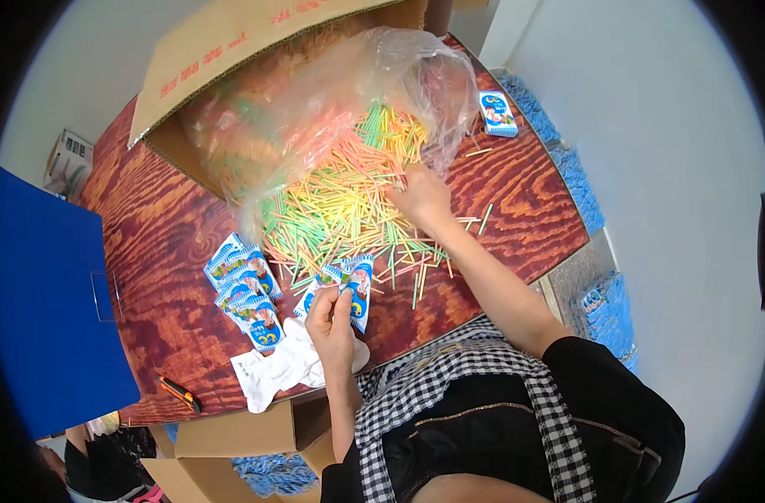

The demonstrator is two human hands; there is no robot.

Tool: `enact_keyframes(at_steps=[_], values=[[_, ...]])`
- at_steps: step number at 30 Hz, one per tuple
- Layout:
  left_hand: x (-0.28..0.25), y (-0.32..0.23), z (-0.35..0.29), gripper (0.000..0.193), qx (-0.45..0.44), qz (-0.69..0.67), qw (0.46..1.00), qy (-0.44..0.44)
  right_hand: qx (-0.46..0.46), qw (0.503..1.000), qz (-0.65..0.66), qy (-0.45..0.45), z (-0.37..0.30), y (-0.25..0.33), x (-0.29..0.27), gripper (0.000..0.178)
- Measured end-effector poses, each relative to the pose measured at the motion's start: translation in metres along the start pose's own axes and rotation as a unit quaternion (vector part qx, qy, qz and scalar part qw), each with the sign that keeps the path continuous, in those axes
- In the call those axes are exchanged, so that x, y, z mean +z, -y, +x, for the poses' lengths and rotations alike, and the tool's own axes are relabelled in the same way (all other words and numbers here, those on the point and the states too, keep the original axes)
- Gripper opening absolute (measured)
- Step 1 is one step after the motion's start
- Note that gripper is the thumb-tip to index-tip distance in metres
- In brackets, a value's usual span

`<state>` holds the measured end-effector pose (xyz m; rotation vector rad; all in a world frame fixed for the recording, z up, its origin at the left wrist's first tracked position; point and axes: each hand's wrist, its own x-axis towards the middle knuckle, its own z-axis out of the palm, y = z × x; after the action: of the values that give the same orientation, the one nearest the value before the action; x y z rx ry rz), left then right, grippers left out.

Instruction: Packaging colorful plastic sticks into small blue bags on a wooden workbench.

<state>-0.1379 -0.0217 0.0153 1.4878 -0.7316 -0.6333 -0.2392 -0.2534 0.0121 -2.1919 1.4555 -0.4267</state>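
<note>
My left hand [332, 325] pinches a small blue-and-white packet [361, 292] between thumb and fingers near the table's front edge. Another such packet lies partly behind that hand. My right hand [424, 199] is at the right side of a heap of thin coloured sticks [336, 205], its fingers curled closed around some of them; the fingertips are partly hidden. Yellow, green and pink sticks spill from a clear plastic bag [437, 63] lying in the mouth of a tipped cardboard box [169, 80]. Left of my left hand, several blue-and-white packets [247, 289] overlap in a stack.
White cloth [282, 362] lies below the packets, and an orange-black utility knife [180, 394] farther left. One packet stack [498, 114] stands at the far right. A blue panel [51, 310] borders the table's left; an open carton [231, 469] holds blue packets below. Another person [101, 469] is at lower left.
</note>
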Motion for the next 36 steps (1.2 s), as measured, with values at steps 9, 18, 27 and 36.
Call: enact_keyframes(at_steps=[9, 18, 27, 36], values=[[-0.010, -0.006, -0.009, 0.010, -0.014, -0.031, 0.999, -0.019, -0.015, 0.997, 0.054, -0.058, -0.012, -0.009, 0.000, 0.023], [-0.005, 0.001, -0.004, 0.010, -0.036, -0.041, 0.998, -0.023, -0.133, 0.974, 0.168, 0.071, -0.003, -0.009, -0.005, 0.026], [-0.002, 0.005, -0.007, 0.010, -0.118, -0.128, 0.984, -0.022, -0.027, 0.862, 0.441, 0.248, -0.010, -0.011, -0.016, 0.029], [0.048, -0.025, 0.033, 0.013, -0.122, -0.311, 0.941, -0.051, 0.038, 0.639, 0.670, 0.375, -0.030, -0.008, -0.016, 0.020]])
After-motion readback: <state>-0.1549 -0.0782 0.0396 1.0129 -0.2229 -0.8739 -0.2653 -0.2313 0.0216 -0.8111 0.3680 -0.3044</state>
